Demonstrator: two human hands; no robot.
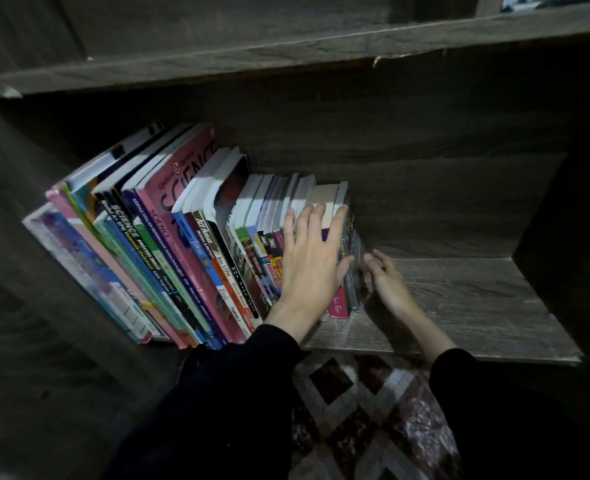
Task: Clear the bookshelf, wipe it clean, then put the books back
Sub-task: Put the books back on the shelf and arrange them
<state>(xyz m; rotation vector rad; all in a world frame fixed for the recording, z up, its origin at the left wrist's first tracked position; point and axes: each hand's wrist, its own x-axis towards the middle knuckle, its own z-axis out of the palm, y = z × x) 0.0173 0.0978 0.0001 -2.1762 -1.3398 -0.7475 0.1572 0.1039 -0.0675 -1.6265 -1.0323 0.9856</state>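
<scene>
A row of books stands on the left half of a dark wooden shelf (477, 306), all leaning left. The tall ones include a pink Science book (179, 174). Several small paperbacks (269, 209) make up the right end of the row. My left hand (312, 261) lies spread over the spines of those paperbacks, fingertips hooked on their top edges. My right hand (388, 280), slightly blurred, rests flat against the right face of the last book (350, 282), low on the shelf board. Both sleeves are black.
The right half of the shelf board is bare wood with pale scuffs. An upper shelf board (286, 53) hangs close above, and the side panels (563, 237) close in the compartment. A patterned rug (373, 410) lies on the floor below.
</scene>
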